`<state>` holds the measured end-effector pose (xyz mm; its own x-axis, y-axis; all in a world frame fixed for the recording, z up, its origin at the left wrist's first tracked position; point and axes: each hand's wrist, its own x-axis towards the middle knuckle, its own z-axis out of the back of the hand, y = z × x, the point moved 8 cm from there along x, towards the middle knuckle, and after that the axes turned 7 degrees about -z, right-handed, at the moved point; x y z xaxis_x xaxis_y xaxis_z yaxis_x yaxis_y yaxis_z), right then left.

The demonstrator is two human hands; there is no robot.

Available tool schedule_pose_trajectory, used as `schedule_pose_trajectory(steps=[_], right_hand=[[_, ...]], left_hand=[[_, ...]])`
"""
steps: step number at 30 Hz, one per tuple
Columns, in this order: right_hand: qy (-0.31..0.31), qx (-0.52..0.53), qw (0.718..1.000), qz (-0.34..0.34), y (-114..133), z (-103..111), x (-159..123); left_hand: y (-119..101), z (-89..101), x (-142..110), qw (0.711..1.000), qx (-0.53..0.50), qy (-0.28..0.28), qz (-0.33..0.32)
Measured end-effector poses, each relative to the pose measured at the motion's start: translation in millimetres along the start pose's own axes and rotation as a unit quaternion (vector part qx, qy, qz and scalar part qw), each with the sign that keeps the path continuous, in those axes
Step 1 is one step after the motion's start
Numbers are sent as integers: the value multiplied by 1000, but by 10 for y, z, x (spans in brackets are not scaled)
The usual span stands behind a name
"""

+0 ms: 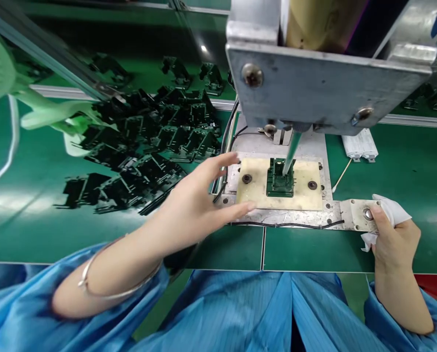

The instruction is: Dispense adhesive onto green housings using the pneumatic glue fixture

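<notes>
Pressing step, seemingly: green rod over boxy dark-green part. Left hand spread; right hand at round silver button, gripping white tissue (next move wanted hands clear).

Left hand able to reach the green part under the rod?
Likely yes, from the side: only the cream plate shows between left hand and green part; the rod obstructs from above.
</notes>
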<state>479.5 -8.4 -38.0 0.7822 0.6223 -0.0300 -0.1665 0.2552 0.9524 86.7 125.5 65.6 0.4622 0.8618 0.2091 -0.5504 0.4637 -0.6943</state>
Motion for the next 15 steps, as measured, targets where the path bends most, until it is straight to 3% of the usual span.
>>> schedule_pose_trajectory(steps=[4,7,11,15], right_hand=[[-4,26,999,-30,-7,-38,-25],[0,11,1000,-19,43,-44,-41],[15,-7,1000,-13,27,-48,-39],[19,4,1000,-15,13,-90,-10]], left_hand=[[12,-374,379,986,-131,102,35],[-40,-555,521,971,-192,138,42],[-121,-592,522,939,-296,156,85],[-137,-583,361,916,-288,227,165]])
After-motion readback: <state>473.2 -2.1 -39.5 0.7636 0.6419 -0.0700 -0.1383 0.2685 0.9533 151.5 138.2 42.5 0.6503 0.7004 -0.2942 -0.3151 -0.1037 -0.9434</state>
